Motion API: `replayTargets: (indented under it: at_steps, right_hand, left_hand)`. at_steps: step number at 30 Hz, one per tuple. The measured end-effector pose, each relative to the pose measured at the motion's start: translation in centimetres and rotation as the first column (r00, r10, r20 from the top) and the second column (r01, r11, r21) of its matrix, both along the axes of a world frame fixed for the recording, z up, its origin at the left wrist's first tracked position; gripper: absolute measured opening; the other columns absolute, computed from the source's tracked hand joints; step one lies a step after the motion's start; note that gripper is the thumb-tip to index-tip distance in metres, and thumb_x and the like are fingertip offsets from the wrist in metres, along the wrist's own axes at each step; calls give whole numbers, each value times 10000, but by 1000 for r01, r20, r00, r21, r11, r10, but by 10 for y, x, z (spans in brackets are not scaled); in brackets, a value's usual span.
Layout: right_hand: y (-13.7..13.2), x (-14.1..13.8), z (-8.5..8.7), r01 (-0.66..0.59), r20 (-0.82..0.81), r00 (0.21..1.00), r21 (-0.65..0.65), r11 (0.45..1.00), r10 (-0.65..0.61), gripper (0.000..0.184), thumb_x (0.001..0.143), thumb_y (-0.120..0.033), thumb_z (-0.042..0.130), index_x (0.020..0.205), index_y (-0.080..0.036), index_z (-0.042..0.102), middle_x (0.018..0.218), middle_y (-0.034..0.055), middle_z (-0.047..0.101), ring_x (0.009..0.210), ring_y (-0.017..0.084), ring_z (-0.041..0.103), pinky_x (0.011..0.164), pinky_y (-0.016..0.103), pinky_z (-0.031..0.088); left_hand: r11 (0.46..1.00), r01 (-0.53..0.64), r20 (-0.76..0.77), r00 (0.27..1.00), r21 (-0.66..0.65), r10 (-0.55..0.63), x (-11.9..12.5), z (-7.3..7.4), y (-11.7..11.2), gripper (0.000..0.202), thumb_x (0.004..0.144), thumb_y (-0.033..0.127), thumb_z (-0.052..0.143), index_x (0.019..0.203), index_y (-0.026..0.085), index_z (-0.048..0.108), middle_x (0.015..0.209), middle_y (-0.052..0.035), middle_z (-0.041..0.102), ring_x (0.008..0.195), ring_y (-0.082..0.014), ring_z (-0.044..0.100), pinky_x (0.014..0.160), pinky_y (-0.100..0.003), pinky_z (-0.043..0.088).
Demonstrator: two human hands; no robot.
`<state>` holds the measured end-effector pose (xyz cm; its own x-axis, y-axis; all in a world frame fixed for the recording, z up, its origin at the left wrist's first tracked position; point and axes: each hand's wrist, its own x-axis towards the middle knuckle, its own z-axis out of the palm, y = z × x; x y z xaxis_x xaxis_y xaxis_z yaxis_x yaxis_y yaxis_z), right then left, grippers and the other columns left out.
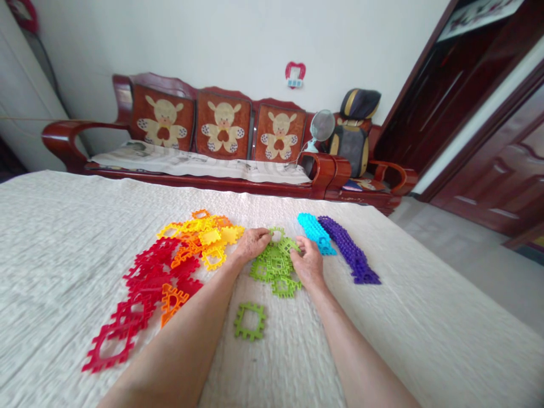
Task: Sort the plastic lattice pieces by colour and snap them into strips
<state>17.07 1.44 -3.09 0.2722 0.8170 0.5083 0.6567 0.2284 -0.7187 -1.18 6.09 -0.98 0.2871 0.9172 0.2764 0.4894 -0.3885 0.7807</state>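
A loose pile of green notched plastic building pieces (277, 266) lies between my hands on the table. My left hand (255, 243) is at the pile's far left edge, its fingers curled and closed on the rim of a green piece. On the right side, my right hand (309, 263) pinches another green piece (289, 246) between thumb and fingers, tilted above the pile. A single square green piece (250, 321) with an open centre lies flat nearer to me, apart from the others. The fingertips of my left hand are partly hidden.
Left of my hands lie heaps of red pieces (147, 283), orange pieces (171, 300) and yellow pieces (211, 237). To the right, light blue pieces (317, 233) and purple pieces (348, 249) form neat overlapping rows. Beyond the cloth-covered table (408, 317) stands a wooden sofa (204, 177).
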Motion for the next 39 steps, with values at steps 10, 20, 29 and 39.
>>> replayTargets:
  at_steps: [10,20,29,39]
  right_hand:
    - [7,5,5,0,-377,926,6,1000,2,375,640,-327,553,952,-150,660,822,31,639,708,166,576,759,335,482]
    - [5,3,15,9,-383,923,123,992,39,344,694,-365,573,961,-157,639,870,45,621,761,159,552,760,319,474]
    - [-4,-5,22,79,-185,983,336,938,-17,133,781,-263,519,892,-198,552,896,43,565,843,173,541,698,295,487]
    - [-18,-14,35,-108,205,979,433,895,18,110,826,-168,466,853,-225,555,1003,84,553,1011,216,546,925,420,458]
  left_hand:
    - [994,-11,18,1000,-104,13,-1,3,1,305,812,382,453,665,178,627,524,38,441,533,-113,409,529,-239,300]
    - [992,-94,60,994,86,89,7,25,-8,280,783,372,495,704,162,661,580,29,505,562,-99,419,574,-232,321]
    - [991,-100,79,991,-92,107,17,34,-17,258,765,354,528,610,164,610,502,40,455,523,-96,415,533,-235,305]
    - [900,178,439,898,-399,17,22,47,-24,191,743,312,597,621,167,575,559,12,555,605,-129,605,587,-235,422]
